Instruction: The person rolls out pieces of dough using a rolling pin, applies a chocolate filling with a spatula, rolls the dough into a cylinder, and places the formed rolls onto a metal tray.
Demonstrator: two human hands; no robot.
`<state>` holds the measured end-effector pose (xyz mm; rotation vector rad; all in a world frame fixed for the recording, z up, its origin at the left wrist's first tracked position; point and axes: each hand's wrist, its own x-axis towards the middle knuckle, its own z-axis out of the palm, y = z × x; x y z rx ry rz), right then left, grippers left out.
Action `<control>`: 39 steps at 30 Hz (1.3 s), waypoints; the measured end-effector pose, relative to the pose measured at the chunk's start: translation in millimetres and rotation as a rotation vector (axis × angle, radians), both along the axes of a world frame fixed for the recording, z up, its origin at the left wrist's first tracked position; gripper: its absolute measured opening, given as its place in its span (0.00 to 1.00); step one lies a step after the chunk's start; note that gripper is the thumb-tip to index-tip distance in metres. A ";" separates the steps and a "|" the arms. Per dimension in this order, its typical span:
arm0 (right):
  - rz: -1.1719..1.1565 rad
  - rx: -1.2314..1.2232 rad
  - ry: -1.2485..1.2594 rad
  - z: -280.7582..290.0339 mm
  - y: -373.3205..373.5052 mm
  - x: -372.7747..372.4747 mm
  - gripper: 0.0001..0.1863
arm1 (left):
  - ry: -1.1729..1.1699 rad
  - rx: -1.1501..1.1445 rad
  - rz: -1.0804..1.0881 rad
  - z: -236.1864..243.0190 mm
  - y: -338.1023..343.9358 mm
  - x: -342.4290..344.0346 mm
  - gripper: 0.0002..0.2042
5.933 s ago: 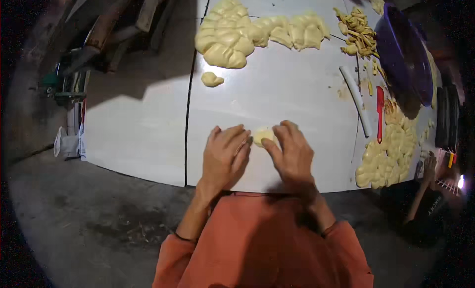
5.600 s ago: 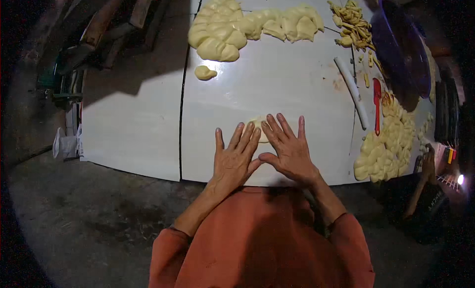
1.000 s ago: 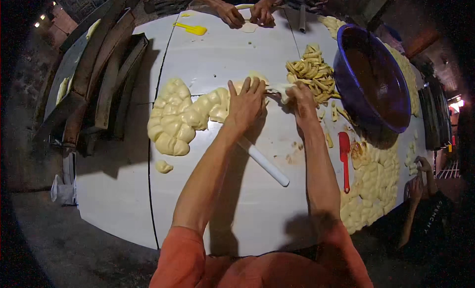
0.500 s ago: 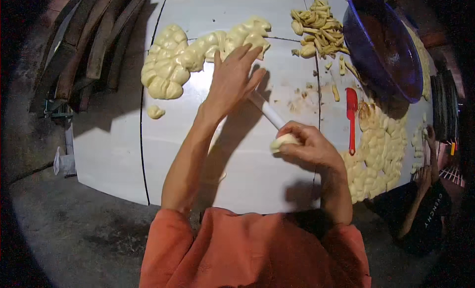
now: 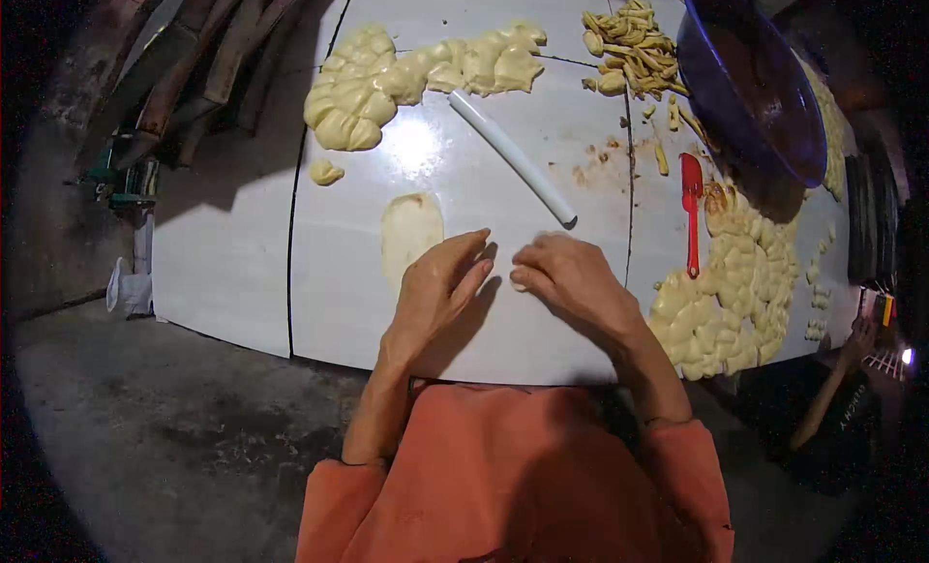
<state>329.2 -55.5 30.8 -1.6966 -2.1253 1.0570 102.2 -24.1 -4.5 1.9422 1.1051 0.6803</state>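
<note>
My left hand [image 5: 440,284] is by the table's front, thumb and fingers apart, holding nothing. Its fingers are beside a flattened oval of dough [image 5: 411,232], whose lower end the hand partly hides. To the right, my right hand [image 5: 573,280] is curled palm-down over a dough piece [image 5: 520,288]; only a pale edge shows under the fingertips. Beyond both hands a white rolling pin [image 5: 513,158] lies slantwise, touched by neither. A large mass of pale dough pieces [image 5: 363,84] spreads at the far left and middle, with one small lump [image 5: 326,172] apart from it.
At right are a blue basin [image 5: 711,89], a pile of yellowish strips [image 5: 634,50], a red spatula [image 5: 692,214] and many dough pieces [image 5: 726,302]. Dark curved slats [image 5: 184,79] stand at far left. A co-worker's arm [image 5: 832,384] shows at far right.
My left hand has come back from the far dough toward me. The rolling pin has been let go and lies farther off. My right hand has lowered the dough piece toward the table.
</note>
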 end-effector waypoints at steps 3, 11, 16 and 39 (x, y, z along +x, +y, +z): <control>0.049 0.278 -0.141 -16.4 -6.1 -1.5 0.17 | 0.071 0.166 -0.038 1.2 -3.9 5.7 0.18; 0.002 0.233 -0.172 -49.9 -66.2 -4.8 0.46 | 0.560 0.330 -0.293 -9.0 -44.7 27.9 0.35; -0.026 0.230 -0.423 -64.0 -85.1 -7.7 0.50 | 0.533 0.269 -0.275 -12.0 -27.9 26.8 0.39; -0.037 0.619 -0.067 -54.1 -29.6 24.4 0.36 | 0.349 0.313 -0.237 -23.8 -47.7 30.0 0.32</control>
